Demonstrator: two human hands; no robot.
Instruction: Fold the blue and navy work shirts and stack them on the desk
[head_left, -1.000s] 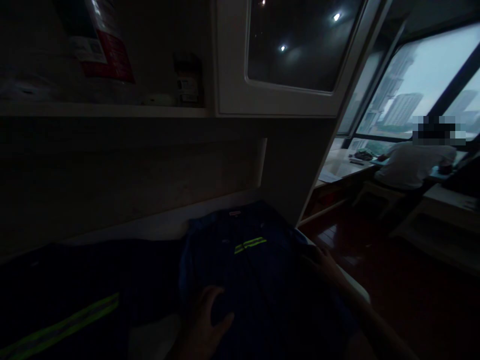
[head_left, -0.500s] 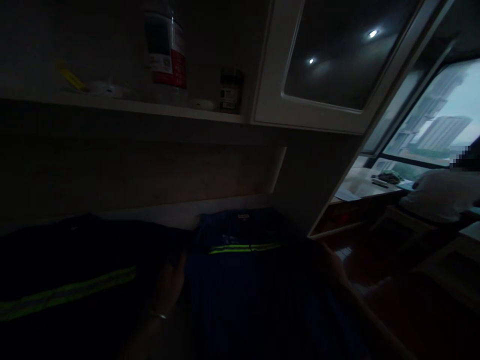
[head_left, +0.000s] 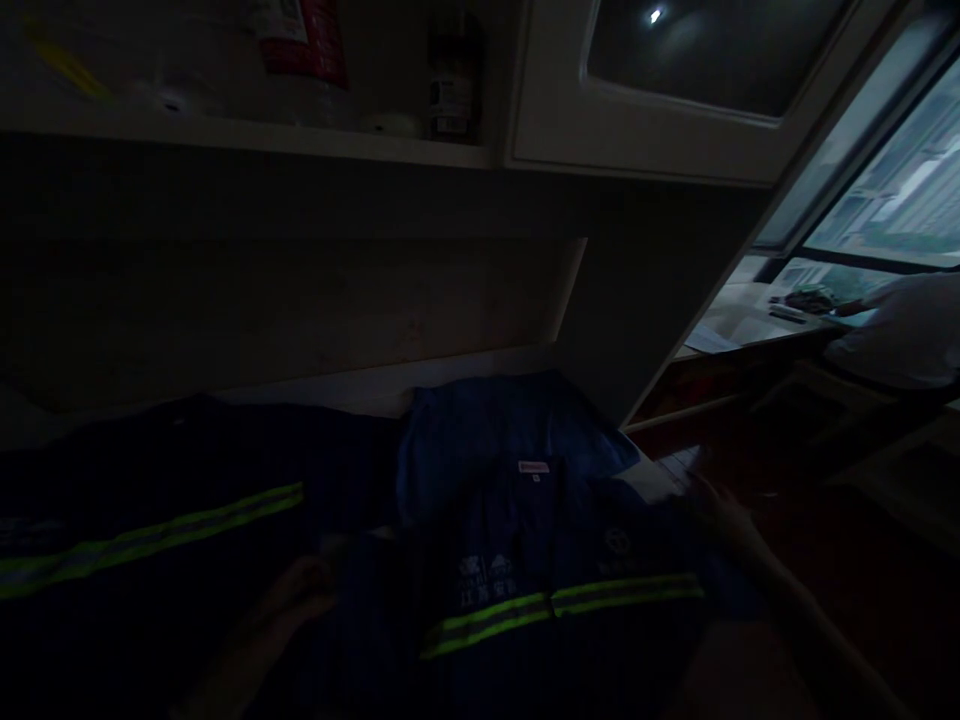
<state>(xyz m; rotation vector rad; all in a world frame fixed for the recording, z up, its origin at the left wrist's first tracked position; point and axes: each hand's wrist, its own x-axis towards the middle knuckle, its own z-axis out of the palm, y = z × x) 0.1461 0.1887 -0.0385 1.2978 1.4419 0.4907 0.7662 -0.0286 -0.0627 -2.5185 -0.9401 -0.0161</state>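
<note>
A dark blue work jacket (head_left: 525,540) with a yellow-green reflective stripe lies spread on a pale surface in front of me, collar away from me. My left hand (head_left: 289,600) rests on its left side, fingers dim in the dark. My right hand (head_left: 720,515) lies at its right shoulder edge, its fingers lost in shadow. A second dark garment (head_left: 150,520) with the same kind of stripe lies to the left.
A shelf (head_left: 247,135) above holds a red-labelled bottle (head_left: 296,40) and a small jar (head_left: 450,80). A white cabinet door (head_left: 652,120) hangs at the upper right. Another person in white (head_left: 900,335) sits at a desk by the window.
The blue jacket now lies more opened out and nearer to me, its stripe and chest print showing. Both hands have moved outward to its sides. My view has dropped lower.
</note>
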